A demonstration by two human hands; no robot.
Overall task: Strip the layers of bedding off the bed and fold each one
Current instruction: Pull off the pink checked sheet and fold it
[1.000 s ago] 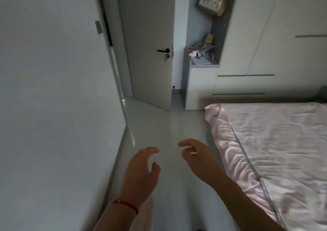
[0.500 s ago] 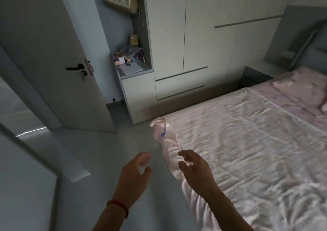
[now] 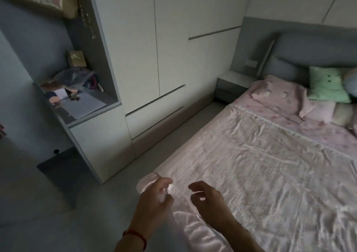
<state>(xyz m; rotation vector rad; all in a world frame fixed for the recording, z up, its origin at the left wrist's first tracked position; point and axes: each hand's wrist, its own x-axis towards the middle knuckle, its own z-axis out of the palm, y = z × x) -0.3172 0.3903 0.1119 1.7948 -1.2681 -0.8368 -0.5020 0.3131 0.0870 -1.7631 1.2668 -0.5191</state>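
A pale pink quilted cover [image 3: 260,174] lies spread over the bed, and its shiny near-left corner [image 3: 146,182] droops over the bed's edge. My left hand [image 3: 154,201], a red string at its wrist, hovers at that corner with loosely curled fingers. A bit of fabric shows between thumb and fingers, but no firm grip is visible. My right hand [image 3: 207,203] hangs just above the cover's near edge, fingers relaxed and holding nothing. A pink patterned sheet [image 3: 318,134] and a pink pillow [image 3: 278,95] lie near the headboard.
A green cushion [image 3: 326,85] and other pillows rest against the grey headboard [image 3: 309,51]. A white wardrobe [image 3: 173,58] runs along the bed's left side across a narrow strip of floor [image 3: 183,136]. A cluttered shelf niche [image 3: 77,99] stands at left, a nightstand [image 3: 231,85] beyond.
My view has swung right from the doorway to the whole bed. Both hands have moved from above the floor to the cover's near-left corner.
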